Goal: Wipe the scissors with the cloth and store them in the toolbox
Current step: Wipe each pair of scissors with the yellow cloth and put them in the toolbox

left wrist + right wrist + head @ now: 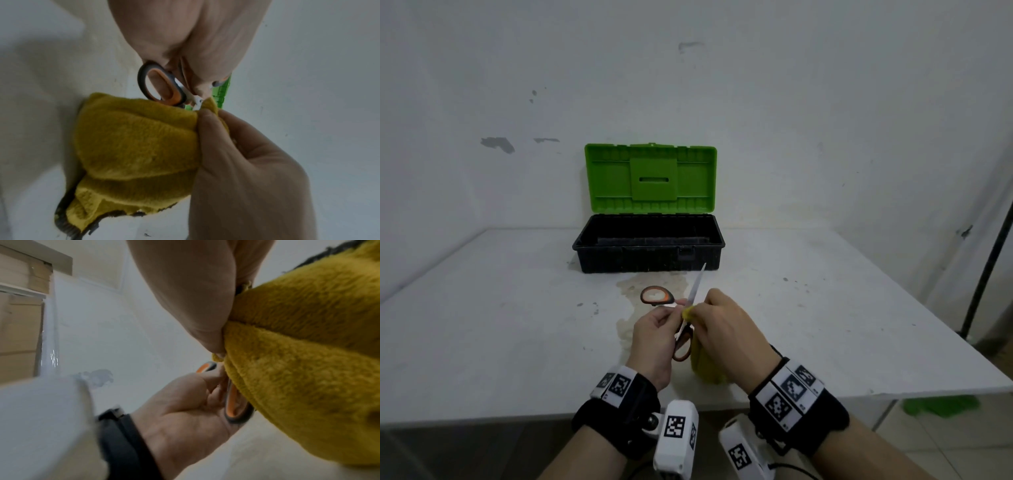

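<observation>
The orange-and-black-handled scissors (683, 344) are held above the white table (500, 325), spread wide, one blade (698, 284) pointing up toward the toolbox. My left hand (654, 330) grips them by the pivot and handles (160, 86). My right hand (717, 317) pinches the yellow cloth (705, 368) around the blade's base; the rest of the cloth (135, 142) hangs below. In the right wrist view the cloth (308, 353) covers most of the scissors (234, 402). The toolbox (649, 255) stands behind, black base empty-looking, green lid (650, 178) upright and open.
A pale stain (631, 286) spreads on the table between the toolbox and my hands. The table's near edge runs just below my wrists. A black pole (986, 267) stands at the right, and something green (941, 406) lies on the floor there.
</observation>
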